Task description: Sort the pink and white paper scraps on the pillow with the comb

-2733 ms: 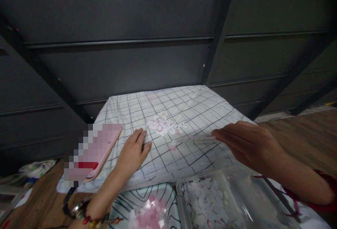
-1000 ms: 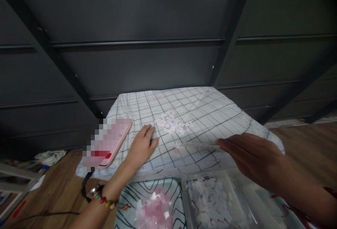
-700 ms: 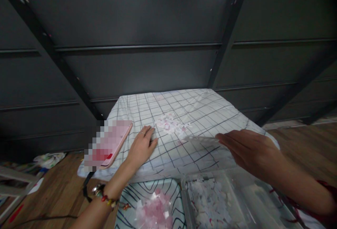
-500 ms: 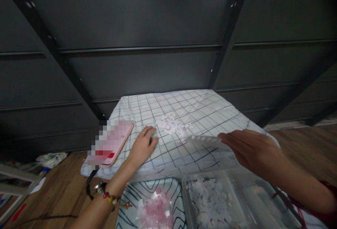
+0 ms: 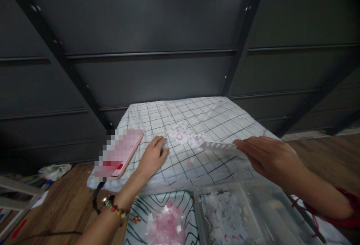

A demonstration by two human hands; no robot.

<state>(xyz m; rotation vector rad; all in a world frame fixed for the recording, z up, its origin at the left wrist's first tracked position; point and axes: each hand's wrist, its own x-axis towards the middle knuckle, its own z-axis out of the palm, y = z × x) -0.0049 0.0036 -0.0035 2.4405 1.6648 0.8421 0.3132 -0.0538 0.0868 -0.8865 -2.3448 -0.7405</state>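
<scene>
My left hand lies flat on the white checked cloth, its fingers relaxed and apart, with nothing in it. Just beyond its fingertips is a loose pile of small white and pink pieces. In my right hand is a thin white card with a row of marks or slots, pinched at its right end and tilted above the cloth. Its far end comes close to the pile's right side. Below that end, a pale small piece shows blurred over the cloth.
Left on the cloth is a pink phone, partly pixelated, with a black cable. At the front, a patterned tray holds small clear packets with pink contents. Beside it, a clear plastic box holds many paper bits. Dark panels stand behind.
The white card in my right hand has risen slightly and turned, so its marks show more. A small pale piece now shows below it. My left hand stays in place.
</scene>
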